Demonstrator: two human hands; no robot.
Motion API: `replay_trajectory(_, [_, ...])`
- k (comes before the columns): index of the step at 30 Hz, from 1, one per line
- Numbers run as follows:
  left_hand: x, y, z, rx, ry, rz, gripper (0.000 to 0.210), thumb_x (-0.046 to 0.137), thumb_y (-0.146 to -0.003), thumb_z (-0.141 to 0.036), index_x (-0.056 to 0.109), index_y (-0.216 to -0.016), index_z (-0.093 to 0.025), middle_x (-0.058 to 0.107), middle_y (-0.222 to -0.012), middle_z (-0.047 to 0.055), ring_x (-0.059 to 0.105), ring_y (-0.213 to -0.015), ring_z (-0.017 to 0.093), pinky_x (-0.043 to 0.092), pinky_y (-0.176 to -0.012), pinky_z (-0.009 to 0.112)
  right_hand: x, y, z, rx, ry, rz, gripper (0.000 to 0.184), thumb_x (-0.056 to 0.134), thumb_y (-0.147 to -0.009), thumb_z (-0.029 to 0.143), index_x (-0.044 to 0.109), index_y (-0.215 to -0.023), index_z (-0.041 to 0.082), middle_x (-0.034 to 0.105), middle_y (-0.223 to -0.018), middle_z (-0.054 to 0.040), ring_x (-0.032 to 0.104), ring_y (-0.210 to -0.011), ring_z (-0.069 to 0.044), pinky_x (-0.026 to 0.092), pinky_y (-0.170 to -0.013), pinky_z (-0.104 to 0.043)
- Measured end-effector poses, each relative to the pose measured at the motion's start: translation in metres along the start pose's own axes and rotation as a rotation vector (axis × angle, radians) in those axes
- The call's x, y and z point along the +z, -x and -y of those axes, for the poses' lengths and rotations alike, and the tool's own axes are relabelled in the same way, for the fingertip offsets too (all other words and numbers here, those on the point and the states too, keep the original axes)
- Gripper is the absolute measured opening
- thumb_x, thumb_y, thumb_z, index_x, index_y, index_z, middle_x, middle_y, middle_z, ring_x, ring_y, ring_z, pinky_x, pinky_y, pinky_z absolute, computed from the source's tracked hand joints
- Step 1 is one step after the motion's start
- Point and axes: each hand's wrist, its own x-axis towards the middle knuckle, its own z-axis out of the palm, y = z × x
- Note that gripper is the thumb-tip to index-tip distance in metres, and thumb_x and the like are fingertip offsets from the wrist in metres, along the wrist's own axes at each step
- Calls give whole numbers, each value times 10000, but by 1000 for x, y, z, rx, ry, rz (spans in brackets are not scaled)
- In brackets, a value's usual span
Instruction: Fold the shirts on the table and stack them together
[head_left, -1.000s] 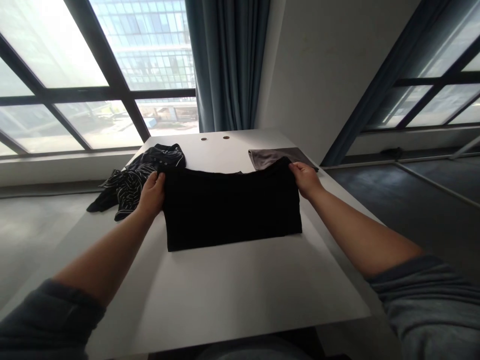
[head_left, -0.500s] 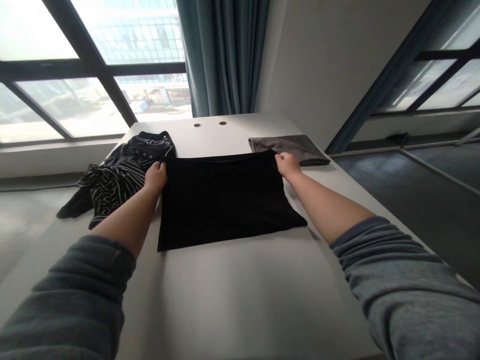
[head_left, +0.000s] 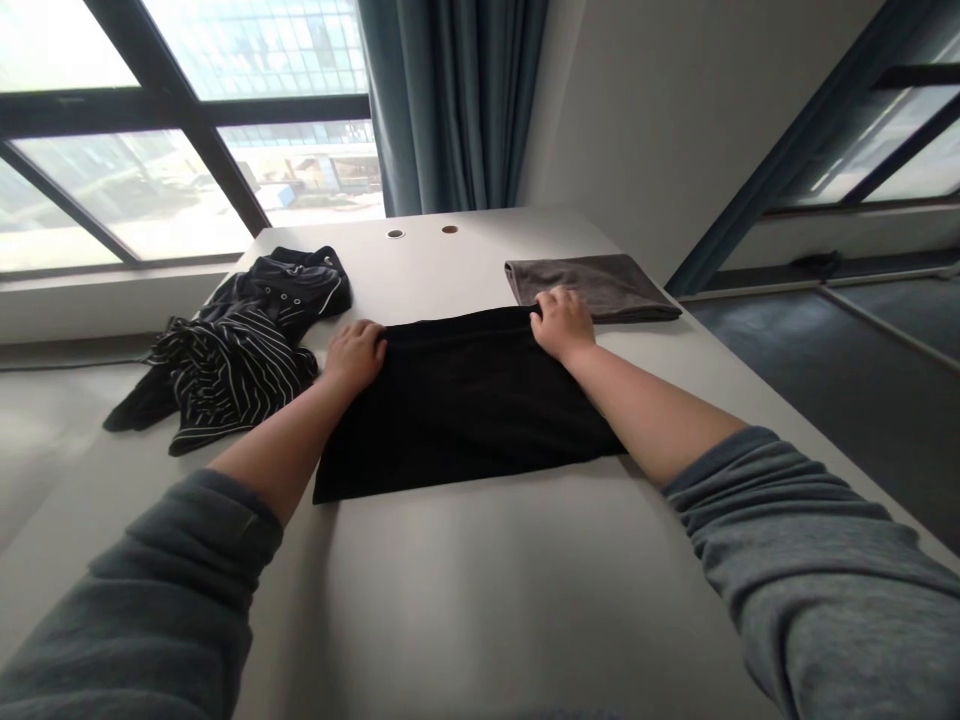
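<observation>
**Both hands on the far edge of a folded black garment**

The fingers of the left hand [head_left: 358, 352] were curled together over the far left corner of the flat, folded black cloth garment [head_left: 457, 410], pressing or pinching its edge; whether any cloth sat between them could not be told. The fingers of the right hand [head_left: 561, 322] were likewise bent down and closed on the far right corner of the same garment, knuckles up. Both bare forearms ran back toward the camera into grey-blue sleeves, the right forearm lying across the garment's right side.

The black garment lay flat near the middle of the white table [head_left: 480, 600], roughly rectangular, its near edge straight and its far edge gathered slightly between the two hands.

Just beyond the right hand lay a folded grey cloth [head_left: 600, 285], close to the garment's far corner. To the left of the left hand sat a crumpled dark garment with thin white stripes [head_left: 232, 350], spilling over the table's left edge. Two small round holes [head_left: 422, 231] showed in the tabletop at the far end, before a blue-grey curtain [head_left: 450, 100] and large windows.
</observation>
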Motion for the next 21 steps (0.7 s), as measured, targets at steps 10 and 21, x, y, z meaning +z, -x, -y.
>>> replay_trajectory(10, [38,-15,-76,95,2,314,669,293,-1105,-523,308,-1703,-225,223,-1789,72,199,-1652,306,221,-1320,526,32,9,80,-285,-114,399,653,368,-1095,554,364,-1686,277,249,-1780,-102,190,-1636,-368,189,-1291,-626])
replay_trajectory(21, [51,-19,-67,86,9,367,715,264,-1091,-570,252,-1723,-236,121,-1809,57,120,-1665,327,154,-1326,557,46,6,77,-249,-145,437,681,346,-1086,610,330,-1697,311,175,-1801,-72,116,-1654,-365,137,-1307,-628])
